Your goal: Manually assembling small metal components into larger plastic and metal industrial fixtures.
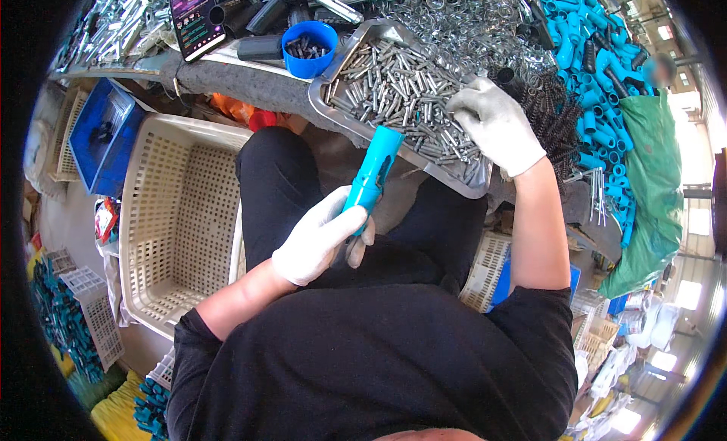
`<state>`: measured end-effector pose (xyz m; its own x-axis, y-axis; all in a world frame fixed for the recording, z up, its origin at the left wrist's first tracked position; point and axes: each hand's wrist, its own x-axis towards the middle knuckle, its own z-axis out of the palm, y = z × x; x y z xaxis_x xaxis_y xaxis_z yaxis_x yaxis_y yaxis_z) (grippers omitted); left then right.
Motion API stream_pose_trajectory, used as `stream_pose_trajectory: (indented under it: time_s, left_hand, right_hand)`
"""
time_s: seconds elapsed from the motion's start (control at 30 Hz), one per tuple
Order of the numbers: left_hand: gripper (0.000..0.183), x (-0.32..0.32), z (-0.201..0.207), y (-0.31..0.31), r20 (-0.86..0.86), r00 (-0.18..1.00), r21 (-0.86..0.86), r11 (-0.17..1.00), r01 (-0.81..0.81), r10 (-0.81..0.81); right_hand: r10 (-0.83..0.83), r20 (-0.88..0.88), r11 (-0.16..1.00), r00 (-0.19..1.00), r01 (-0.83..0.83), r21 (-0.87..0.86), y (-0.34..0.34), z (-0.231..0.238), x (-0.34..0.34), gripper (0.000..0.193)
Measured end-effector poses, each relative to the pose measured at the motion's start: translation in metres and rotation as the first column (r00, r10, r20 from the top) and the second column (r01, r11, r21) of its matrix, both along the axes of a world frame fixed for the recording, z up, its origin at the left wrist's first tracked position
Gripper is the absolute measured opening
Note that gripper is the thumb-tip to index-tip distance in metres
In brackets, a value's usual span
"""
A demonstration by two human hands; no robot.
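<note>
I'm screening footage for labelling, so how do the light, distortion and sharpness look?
Head view: black rim around the fisheye picture, the crate bowed toward the left; bright patches washed out at the right; small glints on the pins; tube, left hand and right hand clear enough to outline.
</note>
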<state>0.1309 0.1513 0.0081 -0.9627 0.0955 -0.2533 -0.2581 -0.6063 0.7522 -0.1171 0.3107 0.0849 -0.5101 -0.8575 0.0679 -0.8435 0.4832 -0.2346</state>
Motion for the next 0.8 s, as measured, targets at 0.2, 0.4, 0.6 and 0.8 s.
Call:
stream_pose_trajectory:
  time_s: [0.2, 0.4, 0.6, 0.8]
  left_hand:
    - [0.047, -0.003, 0.005, -0.003, -0.005, 0.999, -0.109, 0.993, -0.052, 0.052]
    - [0.053, -0.015, 0.015, -0.014, -0.058, 0.969, -0.154, 0.957, -0.245, 0.239]
    - [0.053, -0.011, 0.010, -0.012, -0.031, 0.974, -0.153, 0.962, -0.225, 0.223]
    - [0.053, -0.006, 0.005, -0.016, -0.028, 0.972, -0.138, 0.962, -0.236, 0.234]
  right_hand:
    - [-0.125, -0.004, 0.989, 0.992, 0.125, 0.080, -0.021, -0.002, 0.018, 0.057]
    - [0.007, 0.067, 0.995, 0.998, 0.000, -0.098, -0.076, -0.013, 0.001, 0.039]
    - [0.096, 0.020, 0.978, 0.995, -0.090, -0.190, -0.100, -0.005, -0.022, 0.033]
    - [-0.098, 0.138, 0.982, 0.986, 0.073, 0.177, -0.038, 0.040, -0.014, 0.050]
